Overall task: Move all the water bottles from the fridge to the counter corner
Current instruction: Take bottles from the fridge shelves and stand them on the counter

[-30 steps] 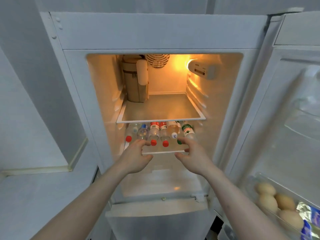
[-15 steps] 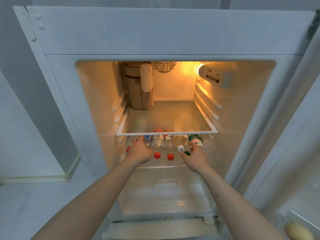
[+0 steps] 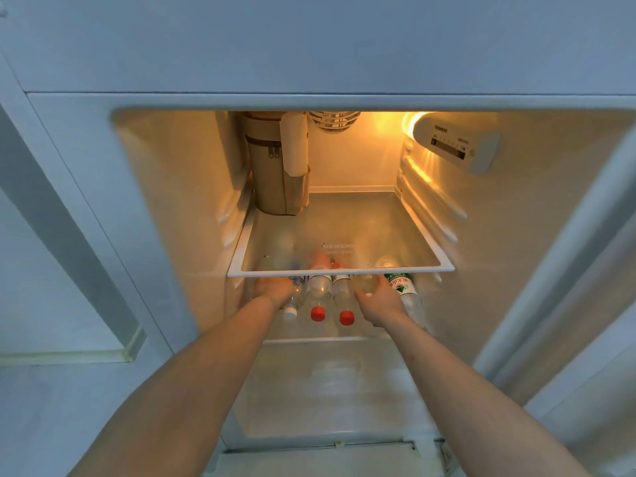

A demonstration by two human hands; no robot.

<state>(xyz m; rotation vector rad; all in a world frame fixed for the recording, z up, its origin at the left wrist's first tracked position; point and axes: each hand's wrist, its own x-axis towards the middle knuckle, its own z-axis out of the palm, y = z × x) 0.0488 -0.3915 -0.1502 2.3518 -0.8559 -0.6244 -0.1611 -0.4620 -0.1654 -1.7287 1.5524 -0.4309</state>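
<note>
Fridge (image 3: pixel 69 235) open, interior lit; the counter corner is not in view. Upper glass shelf (image 3: pixel 340 270) carries only a tan zip bag (image 3: pixel 272 173) at back left. Beneath it the water bottles (image 3: pixel 320 297) lie on their sides in a row, caps forward: one white, two red, and a green-labelled bottle (image 3: pixel 406 297) at the right end. Left hand (image 3: pixel 272 290) reaches in over the leftmost bottles; right hand (image 3: pixel 378 302) lies against the green-labelled one. Cannot tell whether either hand's fingers have closed; the shelf edge hides them. Judgement: every visible bottle is on its shelf, so the task looks barely begun, first pickup pending.
</note>
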